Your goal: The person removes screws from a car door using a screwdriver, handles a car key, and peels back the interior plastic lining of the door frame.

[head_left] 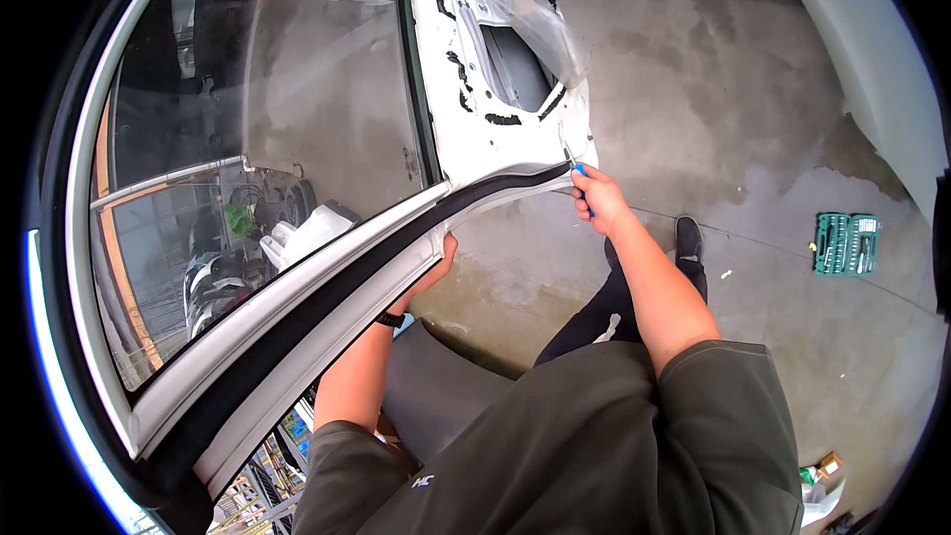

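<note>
A white car door [515, 147] stands on edge in front of me, its inner side bare, with black sealant patches and a loose clear plastic sheet [540, 15]. My right hand [601, 200] is closed around the blue handle of a screwdriver [580, 170], whose thin shaft points up against the door's edge. A black rubber seal [386, 250] runs along the door toward that spot. My left hand [436, 267] is against the near side of the window frame [416, 266]; its fingers are hidden behind the frame.
Through the window glass [297, 69] I see a white car and stored parts. A green tool case [845, 244] lies on the concrete floor at right. A dark grey panel [431, 386] is below my left arm. Small boxes and bags [820, 485] lie at lower right.
</note>
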Demonstrator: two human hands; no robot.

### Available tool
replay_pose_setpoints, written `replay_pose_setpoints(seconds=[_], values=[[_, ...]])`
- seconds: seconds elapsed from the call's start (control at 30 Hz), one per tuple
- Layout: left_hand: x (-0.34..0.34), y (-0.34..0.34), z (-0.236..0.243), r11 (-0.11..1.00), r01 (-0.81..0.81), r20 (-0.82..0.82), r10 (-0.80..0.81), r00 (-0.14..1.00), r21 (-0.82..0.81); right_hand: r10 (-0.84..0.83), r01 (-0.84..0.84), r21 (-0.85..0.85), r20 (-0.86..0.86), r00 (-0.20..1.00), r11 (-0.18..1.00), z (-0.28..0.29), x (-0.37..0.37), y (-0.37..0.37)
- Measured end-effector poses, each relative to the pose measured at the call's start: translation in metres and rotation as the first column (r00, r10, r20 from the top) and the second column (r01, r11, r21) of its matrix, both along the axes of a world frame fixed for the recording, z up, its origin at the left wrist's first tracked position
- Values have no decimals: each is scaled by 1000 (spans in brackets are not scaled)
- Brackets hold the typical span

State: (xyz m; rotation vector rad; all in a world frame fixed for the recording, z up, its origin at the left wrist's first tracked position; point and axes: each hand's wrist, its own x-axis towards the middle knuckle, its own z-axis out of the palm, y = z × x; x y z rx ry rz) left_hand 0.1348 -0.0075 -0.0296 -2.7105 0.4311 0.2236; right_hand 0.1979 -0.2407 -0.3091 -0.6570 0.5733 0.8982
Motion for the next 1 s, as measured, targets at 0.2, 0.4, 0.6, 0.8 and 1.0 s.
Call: replay_pose_setpoints(seconds=[0.2,0.4,0.6,0.8,1.0], values=[[8,-10,4,998,-61,-42,61,997,20,-260,335,278,-273,926,900,4,-7,25],[8,-3,1,960,-274,-195,259,946,-54,-128,139,-191,73,989,972,15,27,19],[18,-18,9,990,-128,-113,134,985,53,168,13,-506,310,936,863,-20,25,25],[8,-18,11,979,-201,-96,197,976,-33,332,5,-629,418,846,778,-7,6,24],[5,-11,6,985,-163,-45,160,986,-64,367,-40,-637,391,844,770,-10,12,22]])
